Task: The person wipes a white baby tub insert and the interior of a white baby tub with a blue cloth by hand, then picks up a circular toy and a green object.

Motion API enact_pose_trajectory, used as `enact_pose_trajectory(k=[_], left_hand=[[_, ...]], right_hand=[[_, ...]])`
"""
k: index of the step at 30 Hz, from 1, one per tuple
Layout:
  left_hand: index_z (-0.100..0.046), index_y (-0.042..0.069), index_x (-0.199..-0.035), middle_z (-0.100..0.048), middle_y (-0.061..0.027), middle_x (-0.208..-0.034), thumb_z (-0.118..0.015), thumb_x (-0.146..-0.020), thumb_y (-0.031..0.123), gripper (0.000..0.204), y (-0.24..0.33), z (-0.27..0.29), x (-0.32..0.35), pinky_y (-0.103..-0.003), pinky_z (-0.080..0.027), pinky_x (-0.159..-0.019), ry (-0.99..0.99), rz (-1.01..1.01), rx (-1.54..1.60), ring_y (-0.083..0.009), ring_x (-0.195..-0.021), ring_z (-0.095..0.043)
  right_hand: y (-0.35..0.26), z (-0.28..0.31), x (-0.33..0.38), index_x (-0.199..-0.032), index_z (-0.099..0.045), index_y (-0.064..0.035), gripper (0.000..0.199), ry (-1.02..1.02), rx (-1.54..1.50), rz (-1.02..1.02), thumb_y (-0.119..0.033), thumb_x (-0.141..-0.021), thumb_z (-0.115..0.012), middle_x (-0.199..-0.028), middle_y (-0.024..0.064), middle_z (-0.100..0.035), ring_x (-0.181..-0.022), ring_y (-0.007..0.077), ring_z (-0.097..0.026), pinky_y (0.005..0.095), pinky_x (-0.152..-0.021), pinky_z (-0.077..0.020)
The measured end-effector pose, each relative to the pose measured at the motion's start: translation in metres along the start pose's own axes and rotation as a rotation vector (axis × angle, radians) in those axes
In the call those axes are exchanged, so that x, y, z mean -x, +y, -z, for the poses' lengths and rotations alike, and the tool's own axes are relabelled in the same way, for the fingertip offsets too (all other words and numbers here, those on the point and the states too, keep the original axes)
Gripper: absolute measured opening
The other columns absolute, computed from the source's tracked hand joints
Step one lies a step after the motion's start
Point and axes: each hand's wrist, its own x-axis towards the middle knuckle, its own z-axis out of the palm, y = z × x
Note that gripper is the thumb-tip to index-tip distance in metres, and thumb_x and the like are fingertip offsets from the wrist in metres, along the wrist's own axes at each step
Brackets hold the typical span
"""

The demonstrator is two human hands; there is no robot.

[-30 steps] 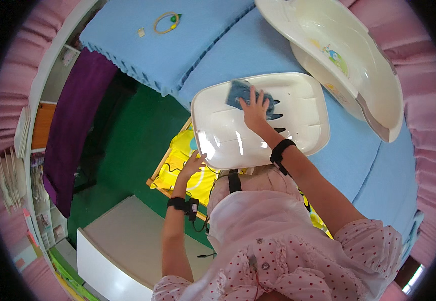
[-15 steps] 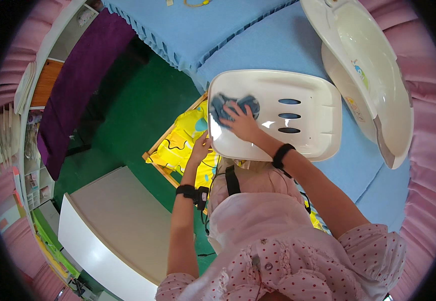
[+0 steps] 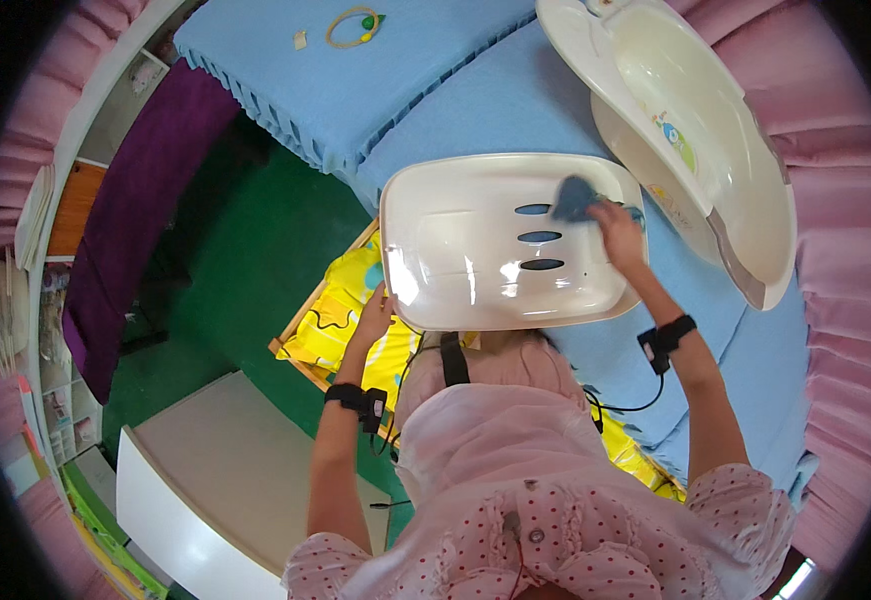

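A white plastic tray (image 3: 455,225) with rounded corners and three oval slots is in front of me, partly over the blue-covered bed. At its near left edge, my left hand (image 3: 375,314) grips the rim, with some fingers hidden behind it. My right hand (image 3: 619,234) is closed on a blue cloth (image 3: 577,198) at the tray's right side. Part of the cloth lies beside the upper slot, and another bit shows past the fingers by the right rim.
A cream baby bathtub (image 3: 695,130) leans at the far right. Yellow patterned bedding (image 3: 340,300) in a wooden frame lies under the tray's left side. A ring-shaped toy (image 3: 353,40) rests on the far blue bed cover (image 3: 255,60). A white table (image 3: 225,480) stands lower left.
My right hand has swept the cloth from the tray's left end to its right side. My left hand still holds the left rim. The whole view has shifted slightly.
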Motion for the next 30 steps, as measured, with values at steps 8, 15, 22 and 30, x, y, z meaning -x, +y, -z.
enact_pose_trajectory(k=[8, 15, 22, 30], left_hand=[[-0.027, 0.006, -0.128, -0.051, -0.0123, -0.098, -0.041, -0.088, 0.023, 0.046, -0.032, -0.002, 0.01, -0.027, -0.049, -0.061, 0.136, -0.154, -0.037, -0.0174, -0.081, -0.055], [-0.025, 0.006, -0.128, -0.048, -0.0137, -0.106, -0.036, -0.09, 0.021, 0.043, -0.025, -0.014, 0.013, -0.029, -0.05, -0.062, 0.174, 0.032, 0.315, -0.0181, -0.081, -0.054], [-0.024, 0.007, -0.129, -0.049, -0.0128, -0.102, -0.037, -0.089, 0.022, 0.045, -0.009, -0.023, 0.01, -0.027, -0.05, -0.059, 0.182, -0.023, 0.199, -0.017, -0.078, -0.053], [-0.027, 0.004, -0.128, -0.051, -0.0121, -0.097, -0.037, -0.089, 0.021, 0.043, -0.027, -0.019, 0.013, -0.025, -0.049, -0.057, 0.173, -0.052, 0.172, -0.0145, -0.073, -0.053]], right_hand=[[-0.112, -0.059, -0.053, -0.11, -0.052, -0.0209, 0.036, 0.051, -0.066, 0.223, -0.013, -0.075, -0.049, -0.113, 0.0104, -0.048, -0.105, 0.0272, -0.044, 0.0413, -0.08, -0.0361], [-0.242, -0.13, 0.008, -0.108, -0.052, -0.0233, 0.034, -0.301, -0.198, 0.529, -0.016, -0.076, -0.043, -0.121, 0.0069, -0.043, -0.111, 0.0275, -0.039, 0.0431, -0.083, -0.0319], [-0.225, -0.129, 0.032, -0.098, -0.059, -0.0234, 0.028, -0.301, -0.186, 0.772, -0.017, -0.075, -0.044, -0.122, 0.0002, -0.043, -0.113, 0.0206, -0.038, 0.0384, -0.083, -0.0327], [-0.183, -0.099, -0.01, -0.082, -0.065, -0.0204, 0.02, -0.502, 0.04, 0.691, -0.012, -0.066, -0.056, -0.112, -0.0029, -0.052, -0.105, 0.0182, -0.045, 0.0386, -0.076, -0.0339]])
